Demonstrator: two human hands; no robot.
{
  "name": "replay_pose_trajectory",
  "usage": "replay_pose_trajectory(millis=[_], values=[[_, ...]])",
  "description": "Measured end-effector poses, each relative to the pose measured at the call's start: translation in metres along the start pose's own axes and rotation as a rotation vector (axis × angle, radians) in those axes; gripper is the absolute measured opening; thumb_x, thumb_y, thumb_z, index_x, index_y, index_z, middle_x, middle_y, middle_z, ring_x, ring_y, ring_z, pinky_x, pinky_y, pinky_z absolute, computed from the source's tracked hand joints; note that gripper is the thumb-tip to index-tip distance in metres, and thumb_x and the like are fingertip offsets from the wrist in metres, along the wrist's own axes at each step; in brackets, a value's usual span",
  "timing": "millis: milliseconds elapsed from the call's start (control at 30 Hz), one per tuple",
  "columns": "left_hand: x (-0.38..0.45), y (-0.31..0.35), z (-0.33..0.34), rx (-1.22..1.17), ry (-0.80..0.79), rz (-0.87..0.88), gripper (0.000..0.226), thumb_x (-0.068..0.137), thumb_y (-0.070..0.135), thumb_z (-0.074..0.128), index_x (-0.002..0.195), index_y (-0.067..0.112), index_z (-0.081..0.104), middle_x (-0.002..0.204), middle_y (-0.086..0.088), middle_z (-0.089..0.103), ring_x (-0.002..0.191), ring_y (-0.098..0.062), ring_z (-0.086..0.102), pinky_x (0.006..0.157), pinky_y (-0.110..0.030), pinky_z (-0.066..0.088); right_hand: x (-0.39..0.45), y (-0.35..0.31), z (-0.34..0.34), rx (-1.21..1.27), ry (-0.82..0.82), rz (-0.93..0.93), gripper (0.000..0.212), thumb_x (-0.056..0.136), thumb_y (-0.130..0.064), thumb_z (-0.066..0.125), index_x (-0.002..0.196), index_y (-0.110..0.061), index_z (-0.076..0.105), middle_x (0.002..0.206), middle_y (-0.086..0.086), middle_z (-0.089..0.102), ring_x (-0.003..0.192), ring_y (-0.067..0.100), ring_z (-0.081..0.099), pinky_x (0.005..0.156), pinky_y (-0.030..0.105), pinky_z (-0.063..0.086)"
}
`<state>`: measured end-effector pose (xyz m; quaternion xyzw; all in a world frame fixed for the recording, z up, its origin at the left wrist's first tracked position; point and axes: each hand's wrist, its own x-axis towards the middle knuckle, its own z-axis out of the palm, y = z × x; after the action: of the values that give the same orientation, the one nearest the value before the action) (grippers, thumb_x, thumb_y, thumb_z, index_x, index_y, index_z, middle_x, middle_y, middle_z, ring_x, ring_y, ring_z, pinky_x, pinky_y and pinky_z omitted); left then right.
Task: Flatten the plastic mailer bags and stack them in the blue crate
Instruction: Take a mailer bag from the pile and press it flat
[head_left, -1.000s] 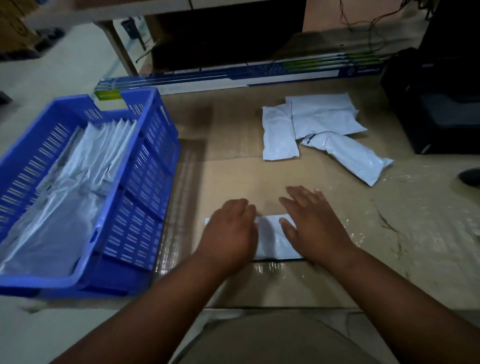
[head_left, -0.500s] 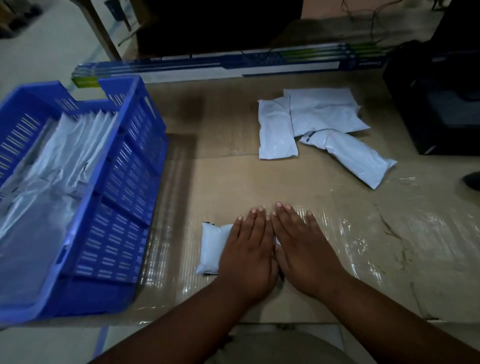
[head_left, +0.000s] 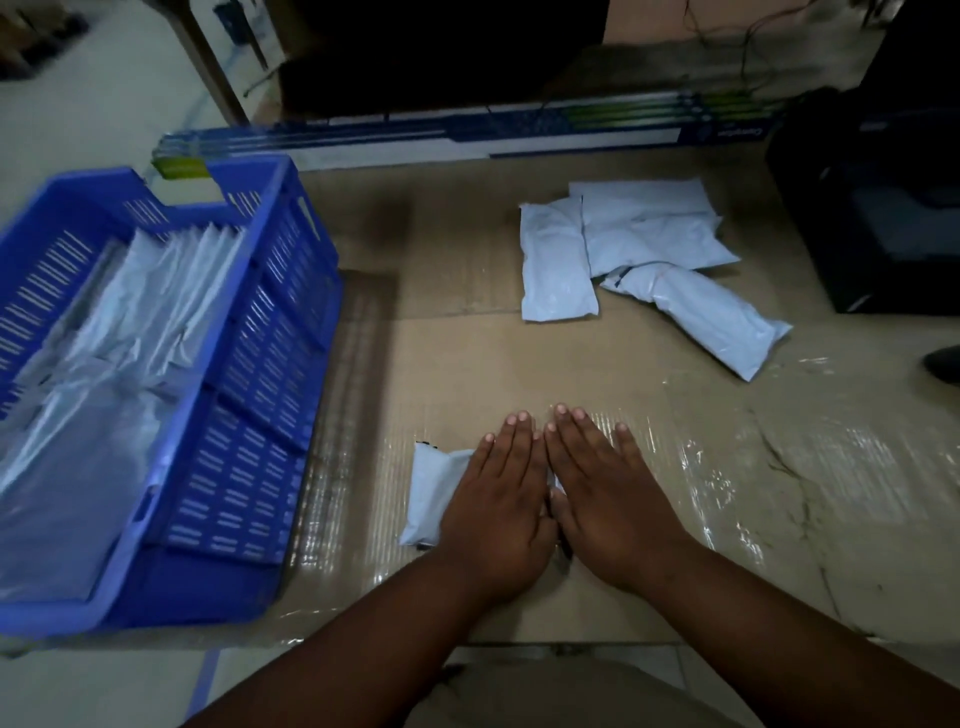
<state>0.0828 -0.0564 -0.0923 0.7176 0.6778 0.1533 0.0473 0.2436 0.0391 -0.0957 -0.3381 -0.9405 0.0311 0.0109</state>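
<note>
A pale mailer bag (head_left: 428, 493) lies on the cardboard surface near the front edge, mostly covered by my hands. My left hand (head_left: 498, 499) presses flat on it with straight fingers. Beside it, touching, my right hand (head_left: 605, 499) lies flat too, over the bag's right end. Only the bag's left end shows. The blue crate (head_left: 249, 395) stands at the left and holds several flattened pale bags (head_left: 104, 384). Three puffy mailer bags (head_left: 639, 260) lie in a loose pile at the back right.
A long blue and white box (head_left: 467, 137) runs along the back of the surface. A black device (head_left: 878, 208) stands at the right edge, with a small dark object (head_left: 943, 364) below it. Shiny tape (head_left: 727, 467) crosses the cardboard.
My hands came together from apart and now lie side by side on the bag. The view has shifted slightly, so the crate sits lower and further left.
</note>
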Motion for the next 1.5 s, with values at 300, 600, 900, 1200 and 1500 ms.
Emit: replay_pose_trajectory(millis=[300, 600, 900, 1200, 1500], values=[[-0.017, -0.019, -0.026, 0.222, -0.052, -0.055, 0.076, 0.088, 0.034, 0.048, 0.153, -0.005, 0.045, 0.161, -0.029, 0.039, 0.152, -0.044, 0.034, 0.126, -0.054, 0.024, 0.011, -0.031, -0.018, 0.036, 0.131, -0.029, 0.062, 0.104, -0.035, 0.039, 0.159, -0.007, 0.041, 0.169, 0.015, 0.031, 0.158, 0.030, 0.028, 0.127, 0.053, 0.017], [-0.026, -0.025, -0.011, 0.177, 0.015, -0.039, 0.062, 0.099, 0.025, 0.041, 0.153, -0.003, 0.046, 0.159, -0.025, 0.044, 0.152, -0.038, 0.037, 0.127, -0.052, 0.023, 0.012, -0.040, 0.006, 0.077, 0.043, -0.073, 0.061, 0.107, -0.036, 0.031, 0.164, -0.012, 0.033, 0.174, 0.008, 0.021, 0.161, 0.024, 0.016, 0.129, 0.051, 0.018], [-0.030, -0.034, -0.008, 0.121, 0.067, -0.046, 0.062, 0.104, 0.030, 0.043, 0.158, 0.002, 0.040, 0.168, -0.017, 0.033, 0.159, -0.029, 0.024, 0.127, -0.051, 0.025, 0.013, -0.042, 0.002, 0.050, 0.010, -0.034, 0.065, 0.105, -0.040, 0.035, 0.165, -0.015, 0.031, 0.175, 0.006, 0.018, 0.162, 0.024, 0.013, 0.127, 0.059, 0.016], [-0.039, -0.049, -0.006, 0.092, 0.043, -0.131, 0.072, 0.107, 0.047, 0.042, 0.161, 0.000, 0.033, 0.172, -0.021, 0.018, 0.162, -0.032, 0.011, 0.127, -0.055, 0.019, 0.015, -0.042, 0.001, 0.000, -0.049, -0.029, 0.068, 0.107, -0.048, 0.029, 0.167, -0.018, 0.022, 0.177, 0.003, 0.007, 0.163, 0.023, 0.005, 0.127, 0.059, 0.015], [-0.048, -0.065, -0.024, 0.200, -0.116, -0.231, 0.095, 0.103, 0.073, 0.025, 0.167, 0.004, 0.010, 0.174, -0.019, -0.004, 0.162, -0.032, -0.007, 0.129, -0.054, 0.010, 0.014, -0.041, -0.006, 0.011, -0.088, -0.015, 0.068, 0.109, -0.055, 0.019, 0.169, -0.026, 0.010, 0.177, -0.001, -0.002, 0.163, 0.022, -0.004, 0.127, 0.059, 0.011]])
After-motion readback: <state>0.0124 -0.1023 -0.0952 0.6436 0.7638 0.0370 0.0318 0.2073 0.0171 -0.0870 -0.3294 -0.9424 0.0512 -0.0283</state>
